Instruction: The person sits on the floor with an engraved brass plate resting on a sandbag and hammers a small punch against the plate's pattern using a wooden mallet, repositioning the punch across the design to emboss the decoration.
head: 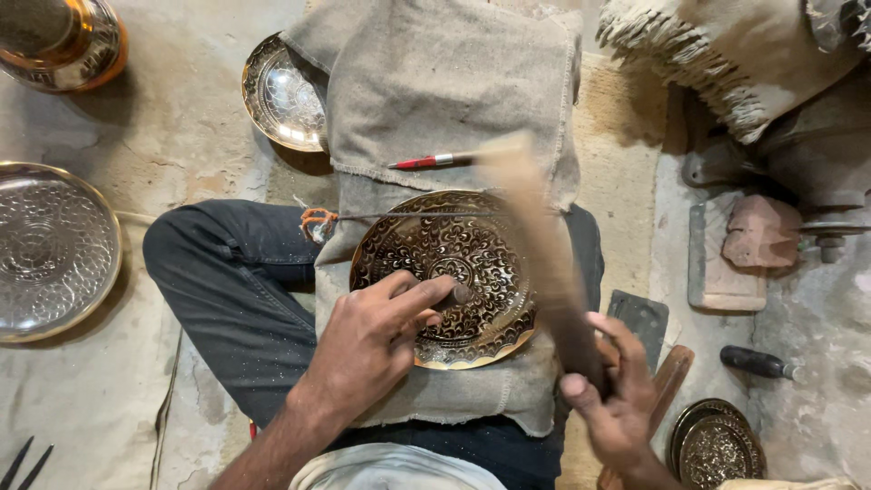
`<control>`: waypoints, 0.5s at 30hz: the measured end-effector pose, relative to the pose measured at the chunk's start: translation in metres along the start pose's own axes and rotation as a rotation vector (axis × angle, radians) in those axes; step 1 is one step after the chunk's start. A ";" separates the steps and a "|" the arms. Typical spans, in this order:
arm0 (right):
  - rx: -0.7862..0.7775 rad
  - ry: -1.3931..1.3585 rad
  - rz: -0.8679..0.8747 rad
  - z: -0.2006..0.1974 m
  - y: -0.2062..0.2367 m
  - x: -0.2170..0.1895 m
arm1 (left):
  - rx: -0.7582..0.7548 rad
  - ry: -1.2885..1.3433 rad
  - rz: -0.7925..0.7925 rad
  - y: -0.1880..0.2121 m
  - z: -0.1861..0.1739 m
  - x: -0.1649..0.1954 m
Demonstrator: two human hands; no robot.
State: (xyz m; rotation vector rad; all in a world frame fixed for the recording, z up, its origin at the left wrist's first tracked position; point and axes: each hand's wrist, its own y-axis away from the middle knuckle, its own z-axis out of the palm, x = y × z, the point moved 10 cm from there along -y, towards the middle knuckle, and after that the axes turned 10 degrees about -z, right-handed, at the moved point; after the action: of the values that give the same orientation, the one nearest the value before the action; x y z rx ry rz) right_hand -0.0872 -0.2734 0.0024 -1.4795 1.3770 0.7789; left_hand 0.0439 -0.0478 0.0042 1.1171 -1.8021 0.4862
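Floor: worn concrete (181, 136), burlap cloth (435, 82) over my lap.
Plate: engraved brass plate (449, 272) flat on cloth.
Left hand (372, 340): fingers pinch chisel (454, 295), tip near plate's centre.
Right hand (617, 399): fingers wrap blurred wooden mallet (544, 254), raised above and right of the chisel.

I see the mallet (535, 236) only as a motion-blurred streak; my left hand (372, 340) hides the chisel's (456, 295) shank, perhaps a punch; the frame edge crops the silver tray (45, 249).

A round brass plate (454, 272) with dark engraved scrollwork lies flat on burlap across the lap, a chisel (451, 296) upon it
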 end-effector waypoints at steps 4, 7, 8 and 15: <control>-0.193 0.160 -0.075 0.018 0.001 -0.007 | 0.031 0.036 0.058 0.001 -0.005 0.006; 0.111 0.036 0.011 -0.010 0.004 0.003 | 0.025 0.000 0.039 0.000 -0.005 0.006; 0.002 0.074 0.029 -0.001 0.004 0.006 | 0.025 0.014 0.045 0.000 -0.006 0.007; -0.165 0.084 0.009 0.012 0.009 0.005 | 0.009 -0.004 0.017 -0.002 -0.006 0.005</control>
State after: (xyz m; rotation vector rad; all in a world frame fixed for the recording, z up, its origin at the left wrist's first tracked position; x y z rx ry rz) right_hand -0.0929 -0.2640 -0.0087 -1.6507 1.4102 0.8619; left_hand 0.0480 -0.0474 0.0111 1.1104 -1.8161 0.5022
